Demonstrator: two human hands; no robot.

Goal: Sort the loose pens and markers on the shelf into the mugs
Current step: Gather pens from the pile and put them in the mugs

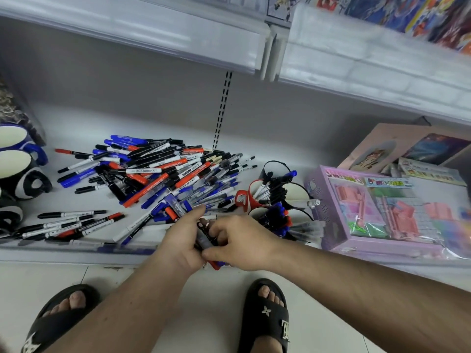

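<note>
Two hands: I see both meeting at the front edge of the shelf (76, 118), just ahead of the pile
Left hand (182, 240): fingers curled round a small bundle of pens (205, 240), thumb stretched up toward the pile
Right hand (239, 240): fingers and thumb pinch the same bundle from the other side; the two hands touch around it
Bundle: dark and clear barrels, with a red end poking out below the hands; I cannot count the pens in it
Pile of loose pens and markers (158, 171): blue, red, black and white, heaped at the middle of the shelf, spreading toward the back wall
Smaller group of markers (68, 225): lying flat near the front edge, left of the hands
Filled mugs (277, 197): a red-handled one and others, right of the pile, just behind my right hand, stuffed with pens, caps up
Mugs at left edge (17, 159): blue and black-and-white ones, well apart from the hands; the insides I can see look pale, contents unclear
Pink boxed toy set (377, 207): at the right end of the shelf, just beside the filled mugs
Feet: black sandals (265, 317) on the tiled floor below the shelf
</note>
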